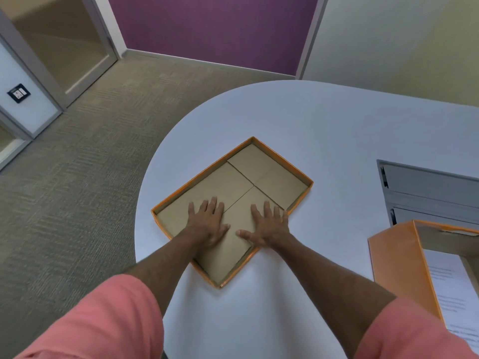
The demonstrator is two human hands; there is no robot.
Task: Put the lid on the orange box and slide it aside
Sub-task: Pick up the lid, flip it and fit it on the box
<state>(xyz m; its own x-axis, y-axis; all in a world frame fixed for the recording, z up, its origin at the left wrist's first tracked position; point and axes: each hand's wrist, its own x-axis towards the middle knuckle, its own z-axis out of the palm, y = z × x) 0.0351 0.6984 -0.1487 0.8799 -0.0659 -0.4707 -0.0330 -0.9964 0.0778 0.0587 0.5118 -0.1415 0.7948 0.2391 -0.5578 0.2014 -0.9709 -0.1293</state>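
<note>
Grey-beige carpet [77,156] is spreading out to my left, with a purple wall panel [212,24] rising at the back. Filling most of my view is the white rounded table [298,120] I am leaning over. At the right edge the orange box [396,265] is standing uncovered, with printed sheets of paper [451,288] lying inside it; behind it a grey tray [427,187] is sitting on the table. Well apart from the box, in the middle of the table, the lid [197,174] is lying upside down, its orange rim pointing up and its brown cardboard inside showing. I am pressing my left hand [207,224] flat on that inside, fingers spread and gripping nothing. I am laying my right hand [269,226] flat beside it, fingers reaching over the lid's near-right rim.
</note>
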